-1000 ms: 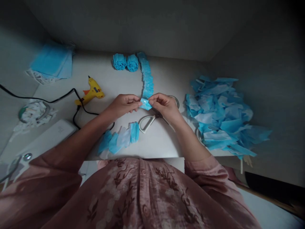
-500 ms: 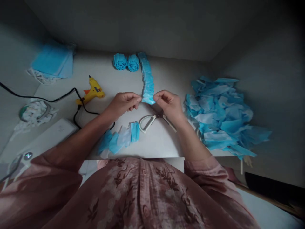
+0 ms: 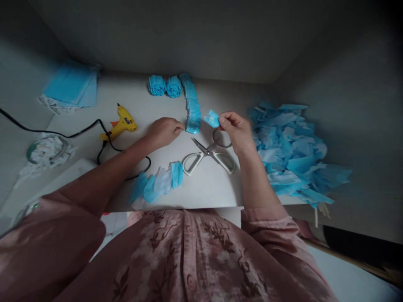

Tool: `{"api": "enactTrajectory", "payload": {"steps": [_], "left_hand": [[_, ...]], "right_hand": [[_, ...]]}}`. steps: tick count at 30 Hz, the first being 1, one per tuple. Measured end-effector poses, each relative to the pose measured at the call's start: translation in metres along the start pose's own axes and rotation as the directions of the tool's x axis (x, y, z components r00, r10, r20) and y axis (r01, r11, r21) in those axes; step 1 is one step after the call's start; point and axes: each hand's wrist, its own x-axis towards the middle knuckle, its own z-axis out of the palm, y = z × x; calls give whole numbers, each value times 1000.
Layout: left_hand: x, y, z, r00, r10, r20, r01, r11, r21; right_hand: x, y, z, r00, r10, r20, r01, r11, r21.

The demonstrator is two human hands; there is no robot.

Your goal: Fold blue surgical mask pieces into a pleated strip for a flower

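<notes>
My right hand [image 3: 236, 131] pinches a small blue piece of fabric [image 3: 212, 118], lifted a little above the white table [image 3: 208, 188]. Its fingers are closed on one edge of the piece. My left hand [image 3: 163, 131] rests on the table with fingers curled, fingertips touching the near end of a long pleated blue strip [image 3: 192, 105]. The strip runs away from me to two blue rolled rosettes [image 3: 165, 85]. Open scissors [image 3: 209, 156] with white handles lie just below both hands.
A yellow glue gun [image 3: 121, 122] with a black cord [image 3: 78, 131] lies left. A big heap of blue fabric scraps [image 3: 289, 151] fills the right side. Folded blue pieces [image 3: 157, 184] sit at the near edge. Stacked blue masks [image 3: 71, 86] lie far left.
Both hands held the strip's near end together. Now my right hand has pulled away to the right with a small blue piece, and my left hand stays at the strip.
</notes>
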Motion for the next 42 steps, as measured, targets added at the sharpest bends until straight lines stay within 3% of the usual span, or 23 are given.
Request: {"api": "enactTrajectory", "payload": {"steps": [3,7,10,14,18,21,26,31,34,37,39,42], "left_hand": [[2,2,11,999,26,40,-24,999,-35],[-1,4,17,998,56,26,-52,990,-128],[-3,2,16,1000,-26,-13,21,963,-270],[2,4,12,983,-155,-94,85,854,-513],[10,13,9,988,-151,-11,101,710,-697],[15,18,6,987,-152,50,143,691,-709],[22,24,2,969,-243,51,204,660,-723],[21,20,-4,954,-293,61,236,612,-755],[19,15,-11,941,-329,82,272,588,-762],[18,13,-14,938,-328,112,294,580,-760],[18,14,-13,939,-314,137,305,583,-753],[17,16,-8,942,-288,173,316,587,-745]], "right_hand": [[2,5,-5,999,11,40,-11,1000,-9],[8,14,-8,980,75,187,-67,997,-46],[14,19,-5,961,116,251,-99,992,-81],[17,18,2,955,117,273,-94,991,-95],[16,13,9,948,93,303,-74,995,-73],[18,13,14,948,81,307,-59,995,-77],[24,20,20,961,92,259,-71,994,-88],[2,13,19,975,88,202,-36,968,-248],[-22,-1,17,941,116,319,32,906,-423],[-36,-11,14,890,151,429,70,887,-457],[-36,-11,11,906,112,409,86,895,-438],[-25,-5,8,968,19,249,97,891,-444]]}}
